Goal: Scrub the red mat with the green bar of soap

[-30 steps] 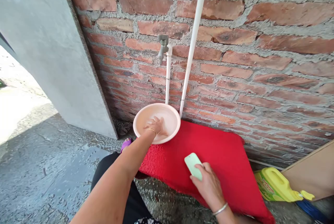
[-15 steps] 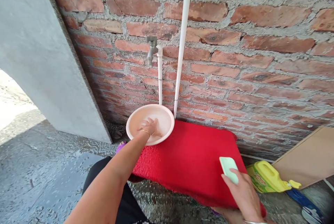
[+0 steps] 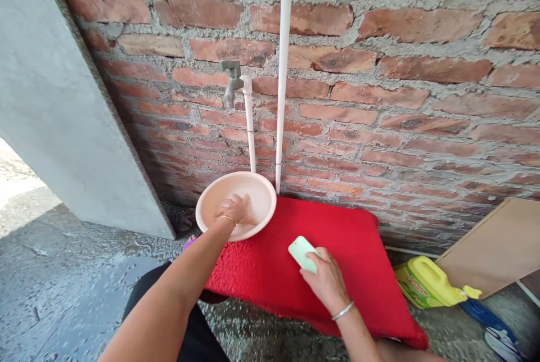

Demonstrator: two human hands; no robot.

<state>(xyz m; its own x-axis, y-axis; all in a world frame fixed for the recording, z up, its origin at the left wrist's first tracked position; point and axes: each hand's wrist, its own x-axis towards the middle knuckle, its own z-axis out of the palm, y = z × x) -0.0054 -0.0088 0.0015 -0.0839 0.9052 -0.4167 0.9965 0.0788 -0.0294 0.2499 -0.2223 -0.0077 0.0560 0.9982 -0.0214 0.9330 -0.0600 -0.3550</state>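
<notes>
Closest up there's a dark trouser leg (image 3: 202, 334), cut off at the bottom edge, with the left forearm reaching straight out over it. The right hand (image 3: 328, 283), silver bangle (image 3: 343, 310) on the wrist, has its thumb and fingers closed round the near end of a light green block (image 3: 300, 249). That's over the middle of the red cloth (image 3: 337, 221), far end sticking out; the underside's hidden, so can't say if it's got bristles. Left hand (image 3: 235, 207) is palm down in the pale pink basin (image 3: 211, 196), fingers spread wide, and I can't see it gripping anything. Whether it's touching the bottom, I honestly can't tell. The basin sits at the cloth's left end. Off to the right is a yellow jug (image 3: 426, 279) with a green and red label, writing too small to read. Blue thing (image 3: 485, 317) beside it, can't make out what. Behind it all, a grey tap (image 3: 232, 82) and white pipe (image 3: 284, 58) against the brick wall (image 3: 422, 92).
</notes>
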